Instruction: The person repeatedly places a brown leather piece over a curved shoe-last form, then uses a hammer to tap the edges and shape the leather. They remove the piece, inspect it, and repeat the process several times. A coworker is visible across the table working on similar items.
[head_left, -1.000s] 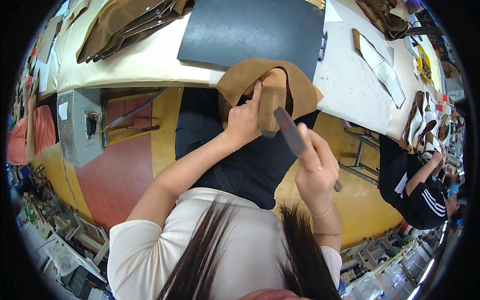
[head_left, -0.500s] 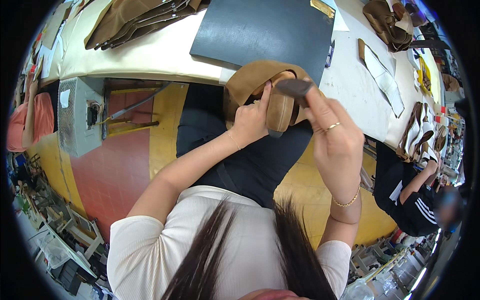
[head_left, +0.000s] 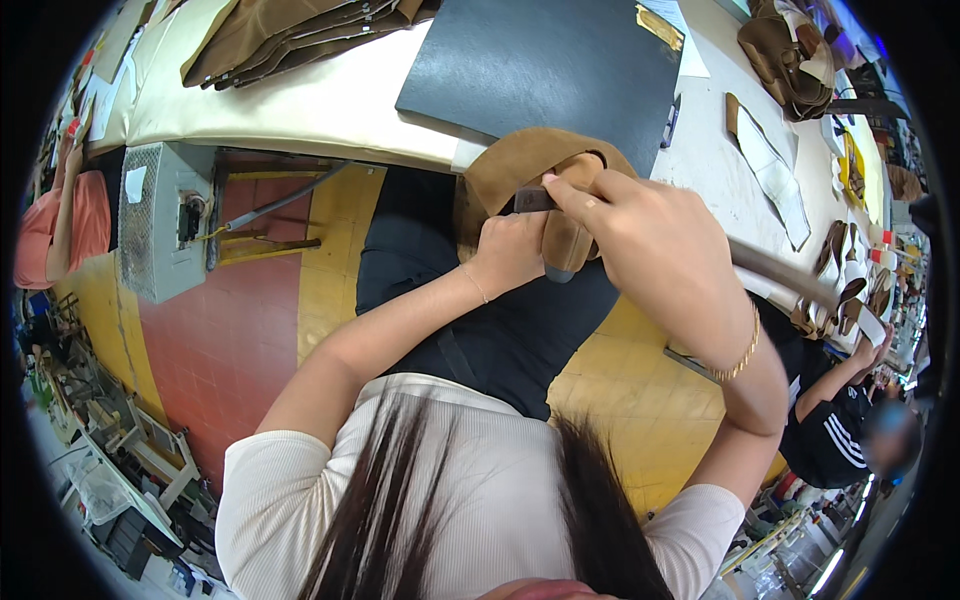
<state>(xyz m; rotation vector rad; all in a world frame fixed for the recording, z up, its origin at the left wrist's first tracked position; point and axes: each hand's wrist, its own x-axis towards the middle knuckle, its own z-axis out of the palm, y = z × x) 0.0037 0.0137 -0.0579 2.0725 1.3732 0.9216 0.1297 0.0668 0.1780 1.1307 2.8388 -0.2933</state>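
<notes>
A brown suede shoe upper (head_left: 530,150) rests over my lap at the table's edge, its wide curved band facing the far side. A padded brown part with a dark grey tip (head_left: 562,272) points toward me. My left hand (head_left: 508,252) is closed against its near left side; some of its fingers are hidden. My right hand (head_left: 660,235) grips a long, dark brown bar-like tool (head_left: 780,268). The tool's blunt dark end (head_left: 530,200) lies across the upper, beside my left hand. Its other end reaches out to the right; I cannot tell its exact kind.
A dark slab (head_left: 540,70) lies on the table beyond the upper. Folded brown leather pieces (head_left: 300,40) are at far left, a pale strip (head_left: 765,170) at right. A grey metal box (head_left: 160,225) stands below the table. A co-worker in black (head_left: 835,430) sits at right.
My right hand has moved down and left over the upper, turning the tool so its dark end lies across it and its length points right. My left index finger no longer shows extended.
</notes>
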